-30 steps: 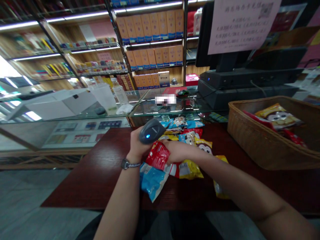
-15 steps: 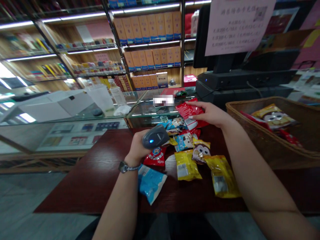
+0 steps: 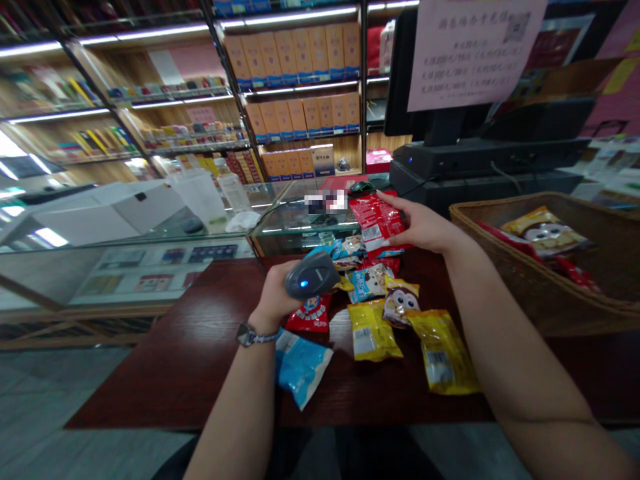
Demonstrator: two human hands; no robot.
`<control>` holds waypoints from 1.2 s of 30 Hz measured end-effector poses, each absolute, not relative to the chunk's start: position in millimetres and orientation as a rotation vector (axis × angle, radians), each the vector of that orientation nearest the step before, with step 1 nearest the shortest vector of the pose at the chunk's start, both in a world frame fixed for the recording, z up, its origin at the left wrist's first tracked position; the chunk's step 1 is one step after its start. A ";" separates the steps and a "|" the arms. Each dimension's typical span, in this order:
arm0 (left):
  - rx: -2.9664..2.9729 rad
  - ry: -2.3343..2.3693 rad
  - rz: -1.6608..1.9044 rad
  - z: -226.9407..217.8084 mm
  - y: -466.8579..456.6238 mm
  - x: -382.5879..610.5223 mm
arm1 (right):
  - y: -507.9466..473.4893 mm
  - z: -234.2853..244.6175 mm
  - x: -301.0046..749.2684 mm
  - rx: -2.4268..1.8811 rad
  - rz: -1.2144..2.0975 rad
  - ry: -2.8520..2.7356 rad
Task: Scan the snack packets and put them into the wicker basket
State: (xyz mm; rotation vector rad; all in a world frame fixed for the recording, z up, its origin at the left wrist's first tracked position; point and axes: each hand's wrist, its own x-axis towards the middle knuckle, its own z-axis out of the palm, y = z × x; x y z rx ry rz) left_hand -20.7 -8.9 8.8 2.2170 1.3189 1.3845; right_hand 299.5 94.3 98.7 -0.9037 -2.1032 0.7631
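Left forearm (image 3: 231, 413) and right forearm (image 3: 530, 380) bare, sleeveless to the elbow; silver-toned link-band wristwatch (image 3: 253, 335) on left wrist, dial hidden; dark trousers (image 3: 310, 453) at lower edge.

The barcode scanner (image 3: 311, 275) was dark grey with a glowing blue light. The snack packet (image 3: 376, 223) was red and white, the yellow packet (image 3: 443, 352) glossy, the blue packet (image 3: 301, 368) pale.

1. Your left hand (image 3: 276, 300): grips a handheld barcode scanner (image 3: 313, 275), blue light lit.
2. Your right hand (image 3: 423, 227): holds a red snack packet (image 3: 376, 223) at the pile's far edge.
3. Loose snack packets (image 3: 373, 330): heaped on a dark wooden counter (image 3: 200, 360), between your hands.
4. Wicker basket (image 3: 520, 297): to your right, holding more packets.
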 end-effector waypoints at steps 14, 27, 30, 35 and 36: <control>2.224 1.351 1.404 9.0 -7.6 -21.4 | 92.7 98.7 296.7 -0.959 0.714 -2.194; 2.223 1.361 1.409 8.9 -7.5 -23.7 | 93.6 98.8 300.3 -0.954 0.705 -2.174; 2.223 1.360 1.408 8.7 -7.2 -24.7 | 93.0 102.8 305.1 -0.982 0.622 -2.153; 2.226 1.361 1.413 7.6 -6.6 -24.9 | 80.5 125.4 337.2 -1.172 0.097 -1.869; 2.226 1.359 1.413 7.4 -6.5 -24.6 | 77.5 130.1 346.9 -1.259 -0.020 -1.759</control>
